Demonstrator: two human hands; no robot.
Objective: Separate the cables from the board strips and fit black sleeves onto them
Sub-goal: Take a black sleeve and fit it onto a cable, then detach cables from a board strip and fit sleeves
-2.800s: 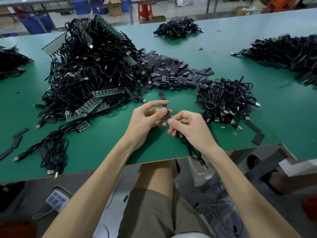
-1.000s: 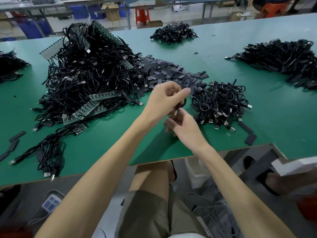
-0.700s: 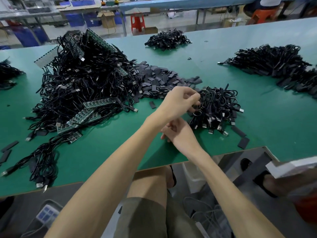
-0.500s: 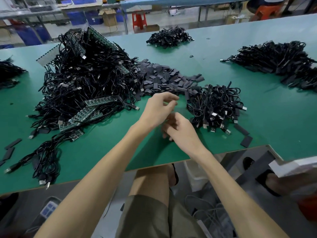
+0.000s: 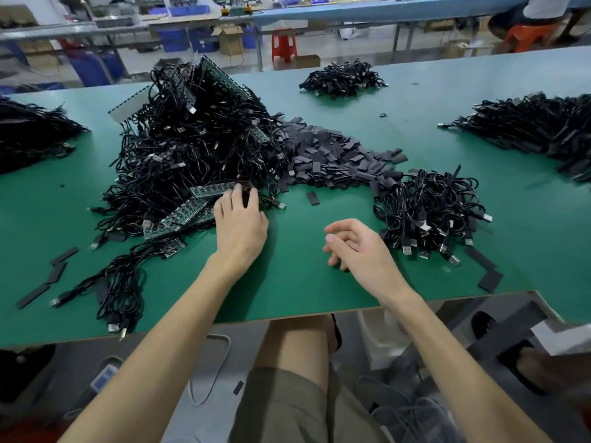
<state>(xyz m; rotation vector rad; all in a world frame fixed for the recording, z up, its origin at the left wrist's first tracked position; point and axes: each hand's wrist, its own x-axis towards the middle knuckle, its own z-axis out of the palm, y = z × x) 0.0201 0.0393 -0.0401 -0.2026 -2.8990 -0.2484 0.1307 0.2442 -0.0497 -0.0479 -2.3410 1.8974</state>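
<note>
Green worktop (image 5: 303,282) runs across a factory hall, and near its middle rises the cable heap (image 5: 198,145), the landmark for everything else. Along the heap's near edge lie the board strips (image 5: 192,212), green and narrow. Their long axis slants from near-left to far-right, and their cables run back into the tangle. Of the two hands, the left hand (image 5: 240,219) is at the strips, palm down, its fingertips on the far-right end among the wires. Whether they have closed on a cable cannot be told. The right hand (image 5: 355,247) hangs well to the right of the heap, fingers loosely curled and holding nothing. The black sleeves (image 5: 332,158) spread from the heap's right flank, with a lone sleeve (image 5: 312,198) just off its near-right corner, between the hands. Farther right sits a pile of coiled cables (image 5: 428,206). Judging from this, the next pull should run toward the person, along the strip. The overlapping loops of the heap are what would likely snag it.
</note>
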